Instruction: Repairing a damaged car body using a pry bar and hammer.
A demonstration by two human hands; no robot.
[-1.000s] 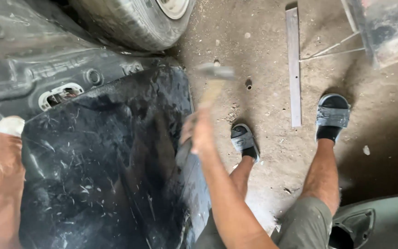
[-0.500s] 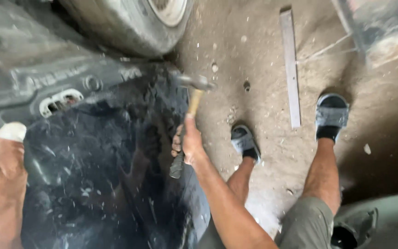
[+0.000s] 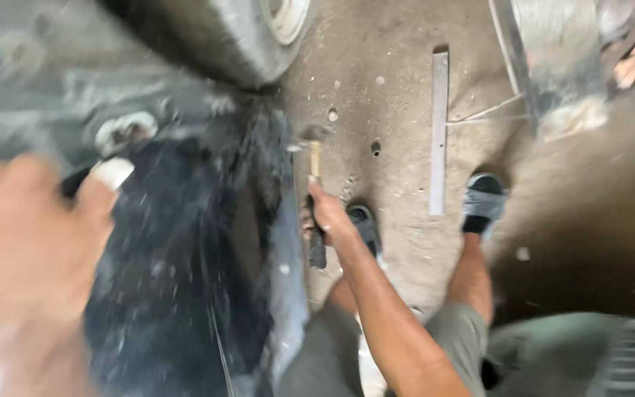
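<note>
Your right hand was clenched low on the hammer, its head up by the black panel's edge, ready to strike. Your left hand pressed flat on that panel, apparently steadying it; blur hid the fingers.

The big curved sheet-metal panel is black, flecked all over with pale scratch marks, and its folded edge looks bluish grey. The wooden-handled hammer has a tan shaft, a dark grey head and a black grip. The rounded rubber tyre is dull grey around a white rim. The dusty concrete floor is brownish grey with small dark holes. The long flat metal strip is pale grey. The open-toed sandals seem black with grey straps, though blur makes that uncertain.
</note>
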